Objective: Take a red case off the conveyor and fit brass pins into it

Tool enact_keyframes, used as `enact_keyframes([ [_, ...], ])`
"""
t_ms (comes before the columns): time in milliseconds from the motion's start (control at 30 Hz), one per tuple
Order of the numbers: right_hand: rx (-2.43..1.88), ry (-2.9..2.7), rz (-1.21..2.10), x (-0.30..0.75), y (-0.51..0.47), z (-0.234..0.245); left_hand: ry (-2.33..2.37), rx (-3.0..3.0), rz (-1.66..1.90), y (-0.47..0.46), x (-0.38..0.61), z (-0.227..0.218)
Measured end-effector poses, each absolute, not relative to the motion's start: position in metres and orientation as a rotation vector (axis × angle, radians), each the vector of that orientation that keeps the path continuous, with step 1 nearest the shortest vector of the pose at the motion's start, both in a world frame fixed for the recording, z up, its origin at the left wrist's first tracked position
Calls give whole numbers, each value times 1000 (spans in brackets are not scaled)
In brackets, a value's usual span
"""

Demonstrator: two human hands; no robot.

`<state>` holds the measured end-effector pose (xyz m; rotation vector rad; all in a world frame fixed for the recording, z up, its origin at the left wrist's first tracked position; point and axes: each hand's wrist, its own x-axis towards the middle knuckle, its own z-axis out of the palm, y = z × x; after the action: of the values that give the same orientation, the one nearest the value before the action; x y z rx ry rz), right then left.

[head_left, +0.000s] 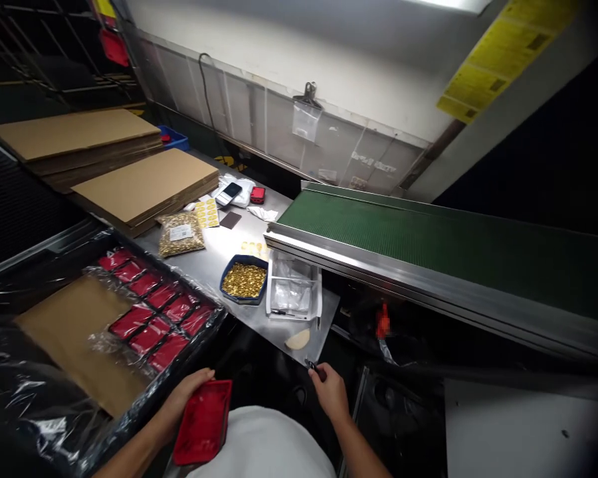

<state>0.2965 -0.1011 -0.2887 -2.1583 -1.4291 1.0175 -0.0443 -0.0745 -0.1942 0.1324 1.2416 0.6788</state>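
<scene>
Your left hand [187,398] clamps the flat red plastic tray [202,421] by its edge, low before the steel table [219,249] | right hand [331,392] pinches a small dark tool [315,367] | tray looks light, stiff, smooth; hold the rim.

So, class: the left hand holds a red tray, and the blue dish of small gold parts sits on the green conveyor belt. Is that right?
Not quite. The head view shows the blue dish of gold parts on the steel table, beside the green conveyor belt, not on it. The left hand does hold a red tray.
</scene>
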Motion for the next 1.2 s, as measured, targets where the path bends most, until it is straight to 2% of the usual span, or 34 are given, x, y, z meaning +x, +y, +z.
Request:
enact_keyframes([
  [200,-2042,-1398,1223,272,-95,-248,828,-92,693,-86,-33,-201],
  [333,-1952,-1423,1299,242,-72,-203,705,-114,753,-72,-26,-192],
  [500,-1768,-1560,1367,188,-57,-118,656,-58,788,-53,-18,-162],
  [633,-1603,-1794,1212,158,-58,-71,657,-40,838,-52,-10,-130],
  [833,-1590,-1844,1195,144,-56,-62,785,-126,874,-56,-2,-107],
  [1200,-1553,-1894,1236,142,-51,-65,836,-165,751,-56,0,-103],
])
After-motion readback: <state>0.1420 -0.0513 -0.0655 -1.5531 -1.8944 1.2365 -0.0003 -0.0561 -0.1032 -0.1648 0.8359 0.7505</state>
